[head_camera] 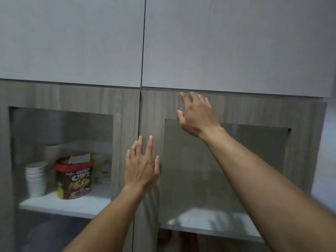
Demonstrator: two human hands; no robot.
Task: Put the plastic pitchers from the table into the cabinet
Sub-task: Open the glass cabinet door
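I face a wood-grain cabinet with two glass-paned doors, both closed. My left hand [141, 164] lies flat with fingers spread on the inner frame of the right door [151, 115], beside the centre seam. My right hand [196, 113] is open too, its fingertips at the top edge of that same door, just under the upper grey cabinet. Neither hand holds anything. No plastic pitcher and no table are in view. Behind the right pane the white shelf [214, 220] looks bare through the hazy glass.
Behind the left door's glass [61, 151] stand a stack of white paper cups [35, 179], a red-lidded Choco Chips tub [74, 177] and dim stacked bowls. Two flat grey upper doors [72, 39] hang above. A pale wall [327, 142] lies at the right.
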